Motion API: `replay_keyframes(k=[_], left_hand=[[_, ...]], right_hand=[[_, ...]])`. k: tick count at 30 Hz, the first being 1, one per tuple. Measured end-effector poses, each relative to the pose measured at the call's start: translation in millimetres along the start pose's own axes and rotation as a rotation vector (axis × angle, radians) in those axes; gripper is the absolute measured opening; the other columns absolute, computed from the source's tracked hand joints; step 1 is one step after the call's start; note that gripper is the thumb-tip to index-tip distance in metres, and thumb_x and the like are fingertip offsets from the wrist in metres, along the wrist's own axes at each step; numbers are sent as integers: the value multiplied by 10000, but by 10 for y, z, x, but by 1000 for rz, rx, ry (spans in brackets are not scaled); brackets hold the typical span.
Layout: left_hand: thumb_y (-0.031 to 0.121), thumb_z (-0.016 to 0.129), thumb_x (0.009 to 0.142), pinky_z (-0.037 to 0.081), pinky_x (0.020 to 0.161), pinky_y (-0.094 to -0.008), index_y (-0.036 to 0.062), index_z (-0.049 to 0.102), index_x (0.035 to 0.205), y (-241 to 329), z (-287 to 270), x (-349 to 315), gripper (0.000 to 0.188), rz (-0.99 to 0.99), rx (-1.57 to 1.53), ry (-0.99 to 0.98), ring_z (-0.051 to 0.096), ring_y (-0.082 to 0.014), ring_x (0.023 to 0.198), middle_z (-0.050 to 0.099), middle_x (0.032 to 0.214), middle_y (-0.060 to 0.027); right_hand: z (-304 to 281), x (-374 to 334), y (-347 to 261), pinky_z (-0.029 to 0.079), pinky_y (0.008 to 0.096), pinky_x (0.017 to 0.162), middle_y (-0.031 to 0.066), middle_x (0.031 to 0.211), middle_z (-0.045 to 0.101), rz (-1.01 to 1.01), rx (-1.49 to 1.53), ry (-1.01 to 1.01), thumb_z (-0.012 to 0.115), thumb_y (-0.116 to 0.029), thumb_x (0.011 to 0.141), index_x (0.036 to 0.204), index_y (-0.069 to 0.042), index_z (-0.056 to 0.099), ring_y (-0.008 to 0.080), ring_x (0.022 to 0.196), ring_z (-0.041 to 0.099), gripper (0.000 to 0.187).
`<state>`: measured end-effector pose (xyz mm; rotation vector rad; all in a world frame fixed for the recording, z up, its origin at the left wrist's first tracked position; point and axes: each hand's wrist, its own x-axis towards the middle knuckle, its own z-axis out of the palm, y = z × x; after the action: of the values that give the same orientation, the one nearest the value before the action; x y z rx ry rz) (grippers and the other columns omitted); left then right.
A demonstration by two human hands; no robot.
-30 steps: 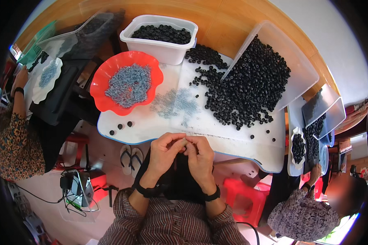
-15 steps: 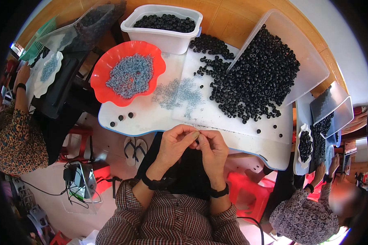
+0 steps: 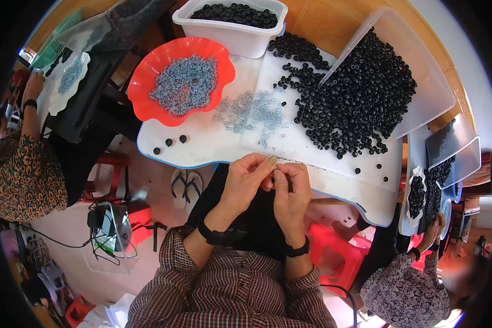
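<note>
My left hand point(image 3: 242, 183) and my right hand point(image 3: 292, 192) meet at the fingertips just off the table's front edge. Both are closed in a pinch. A tiny shiny piece point(image 3: 276, 168) shows between the fingertips, too small to name. Under my curled right fingers a small black round piece point(image 3: 290, 187) shows in part; the fingers hide the rest. Beyond my hands, small grey-blue wire-like pieces point(image 3: 251, 112) lie scattered, and more fill a red scalloped bowl point(image 3: 139, 95). To the right, many black bead-like pieces point(image 3: 355, 98) spill from a tipped clear bin point(image 3: 426, 104).
A white tub point(image 3: 224, 41) of black pieces stands at the back. Three loose black pieces point(image 3: 168, 142) lie near the table's left front edge. One person point(image 3: 30, 169) sits at left, another point(image 3: 407, 287) at right. A red stool point(image 3: 333, 251) stands below the table, sandals point(image 3: 186, 188) on the floor.
The view has shifted, so the table sits higher and further right. My fingertips have shifted against each other; the dark piece between them now shows further inside my right hand.
</note>
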<state>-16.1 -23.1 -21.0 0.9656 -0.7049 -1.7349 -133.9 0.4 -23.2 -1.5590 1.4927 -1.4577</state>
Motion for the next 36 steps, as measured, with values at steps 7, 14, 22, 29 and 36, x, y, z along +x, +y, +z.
replay_keyframes(k=[7,14,22,29,36], left_hand=[[197,636,930,442,545,-182,3,636,947,-53,-25,3,194,45,-135,-7,515,-47,588,599,738,5],[156,648,918,447,550,-181,2,639,971,-95,10,-24,162,99,-115,20,522,-48,601,610,752,4],[138,642,921,448,546,-181,-19,643,958,-67,34,-43,161,159,12,48,523,-43,593,613,727,-4],[200,616,943,430,512,-186,-10,625,921,-62,22,-38,211,111,60,63,517,-52,559,593,694,-4],[213,610,947,422,500,-182,5,623,902,-32,36,-42,213,39,-63,60,509,-53,541,586,693,-1]], right_hand=[[-18,14,-81,451,214,579,41,808,576,163,171,-69,569,-54,942,928,11,572,76,645,534,66],[-7,2,-73,441,215,561,41,774,576,168,116,-69,563,-54,945,918,8,572,74,612,517,68],[-5,-3,-43,449,245,580,62,812,562,139,118,-41,593,-35,917,868,6,561,113,655,536,71],[-16,16,-58,461,263,623,63,819,567,8,16,-47,617,-18,888,869,2,563,128,699,545,61],[-22,-20,-38,456,231,604,48,831,575,188,229,-73,619,-15,892,885,8,574,92,668,543,51]])
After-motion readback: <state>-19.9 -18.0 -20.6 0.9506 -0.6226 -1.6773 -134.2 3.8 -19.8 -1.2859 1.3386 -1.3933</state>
